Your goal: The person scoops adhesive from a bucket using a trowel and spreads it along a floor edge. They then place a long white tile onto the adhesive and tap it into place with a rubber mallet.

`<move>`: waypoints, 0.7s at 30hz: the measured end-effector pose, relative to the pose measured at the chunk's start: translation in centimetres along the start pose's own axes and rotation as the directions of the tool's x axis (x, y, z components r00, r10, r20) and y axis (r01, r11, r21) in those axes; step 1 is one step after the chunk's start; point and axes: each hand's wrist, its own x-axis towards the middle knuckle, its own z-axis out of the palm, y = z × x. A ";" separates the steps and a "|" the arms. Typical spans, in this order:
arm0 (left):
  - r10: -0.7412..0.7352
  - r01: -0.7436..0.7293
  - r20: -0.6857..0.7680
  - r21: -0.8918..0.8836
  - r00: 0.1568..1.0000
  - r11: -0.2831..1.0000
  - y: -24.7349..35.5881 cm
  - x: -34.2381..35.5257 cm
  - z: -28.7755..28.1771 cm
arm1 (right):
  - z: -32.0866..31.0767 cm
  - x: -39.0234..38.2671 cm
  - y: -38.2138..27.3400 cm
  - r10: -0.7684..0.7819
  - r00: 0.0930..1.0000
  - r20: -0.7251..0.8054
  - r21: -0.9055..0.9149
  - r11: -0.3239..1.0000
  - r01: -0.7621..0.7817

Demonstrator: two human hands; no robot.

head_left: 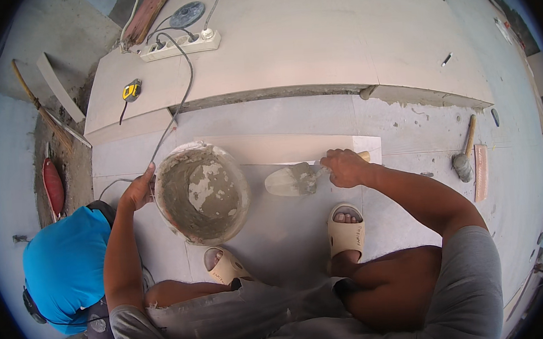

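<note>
Left hand [137, 191] grips the rim of the round mortar-caked bucket [201, 193], fingers closed on its left edge; bucket is tilted, its mouth facing the camera, wet grey mortar inside. It sits on the grey tiled floor [288, 231] just ahead of the person's left foot in a beige slide sandal [225, 265].

Right hand [345, 167] is closed around the wooden handle of a steel pointed trowel [292, 181]; blade carries a grey mortar lump and points left toward the bucket, close to its right rim but apart from it. Trowel is over the edge of a pale beige tile strip [282, 146].

Right foot in its matching sandal [346, 230] is just below the right hand.

Rubber mallet with wooden handle [464, 153] lies on the floor well to the right. Yellow tape measure [131, 91] and white power strip [181, 46] lie on the large beige tile [313, 40] beyond. Person in a blue shirt [64, 266] is at lower left.
</note>
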 end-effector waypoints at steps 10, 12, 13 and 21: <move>0.172 -0.146 0.130 -0.187 0.976 0.971 3.8 -2.5 3.5 | -9.7 -4.9 -1.4 0.092 0.945 -0.314 0.432 0.900 0.056; 0.212 -0.186 0.167 -0.157 0.963 0.970 6.5 -3.2 5.6 | -11.0 -4.9 -2.9 0.186 0.943 -0.276 0.448 0.893 -0.045; 0.235 -0.219 0.164 -0.113 0.958 0.969 8.3 -4.0 7.7 | -11.4 -4.9 -3.3 0.247 0.933 -0.261 0.450 0.886 -0.109; 0.268 -0.252 -0.118 0.137 0.956 0.958 9.9 -3.2 11.7 | -12.0 -4.0 -9.5 0.105 0.994 -0.033 0.201 0.975 -0.096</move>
